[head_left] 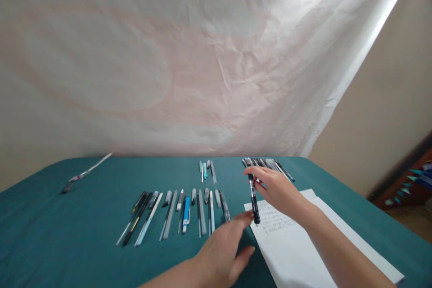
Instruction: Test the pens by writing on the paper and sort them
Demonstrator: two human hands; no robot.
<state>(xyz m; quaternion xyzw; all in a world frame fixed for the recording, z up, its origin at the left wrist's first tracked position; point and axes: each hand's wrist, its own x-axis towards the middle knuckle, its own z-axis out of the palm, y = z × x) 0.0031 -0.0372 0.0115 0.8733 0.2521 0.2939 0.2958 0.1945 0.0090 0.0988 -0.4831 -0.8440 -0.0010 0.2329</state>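
My right hand point(272, 184) is closed on a black pen point(253, 200) with a clear middle section, gripping its upper part. The pen hangs nearly upright over the top left corner of a written paper sheet point(286, 243). My left hand point(224, 243) reaches in below, thumb and fingers apart. Its fingertips lie by the pen's lower end; whether they touch it I cannot tell. Just left of that hand is a row of disassembled pens with refills and caps, among them a blue pen point(186, 215).
Behind my right hand lies a bundle of pens point(270, 163). A few teal and grey pen parts point(206, 170) sit at the back middle. At the far left rests a thin whitish strip-like item point(89, 172). A pale sheet point(168, 54) hangs behind the green-covered table point(84, 234).
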